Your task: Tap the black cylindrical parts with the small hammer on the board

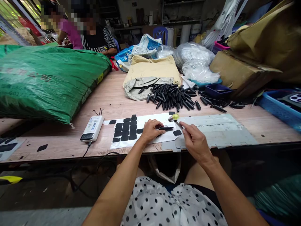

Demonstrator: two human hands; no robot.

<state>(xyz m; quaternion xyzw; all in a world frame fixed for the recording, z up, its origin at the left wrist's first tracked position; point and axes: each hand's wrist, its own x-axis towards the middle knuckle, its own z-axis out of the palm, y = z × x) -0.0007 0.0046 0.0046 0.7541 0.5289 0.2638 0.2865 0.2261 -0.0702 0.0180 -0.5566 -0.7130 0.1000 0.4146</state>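
Black pen-shaped piece (166, 128), pinched narrowly in the left hand (152, 130), low over a white sheet (144, 118) bearing black pads (126, 128). Crowding the left of the table (109, 95), a bulging green sack (47, 75) with faded lettering, "601" just legible. At right rear, a brown carton (235, 67); behind the sheet, a beige sack (152, 66), open toward a heap of black pieces (169, 96). Far right, a blue basket (274, 108) holding a dark object (293, 99); beside the carton, a dark blue tray (217, 89), contents unclear. Left of the sheet, a white device (93, 126), label too small to read. Beside the pinched piece, a yellow-headed tool (175, 116), gripped closely by the right hand (197, 142).
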